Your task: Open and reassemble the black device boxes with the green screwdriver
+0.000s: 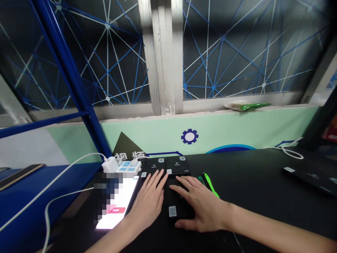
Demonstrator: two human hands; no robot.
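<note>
My left hand (149, 200) lies flat and open on the black tabletop (258, 189), fingers stretched toward a black box (154, 166) at the back. My right hand (200, 205) is spread open on top of a black box (175, 207) that carries a small white code label. A second black box (178, 165) stands beside the first at the back. A lit phone (118, 203) with a white screen rests just left of my left hand.
A white power strip (123, 166) with a charger and white cables sits at the back left. A green-handled tool (210, 184) lies right of my right hand. Flat black devices (310, 177) lie at the far right. A window wall stands behind.
</note>
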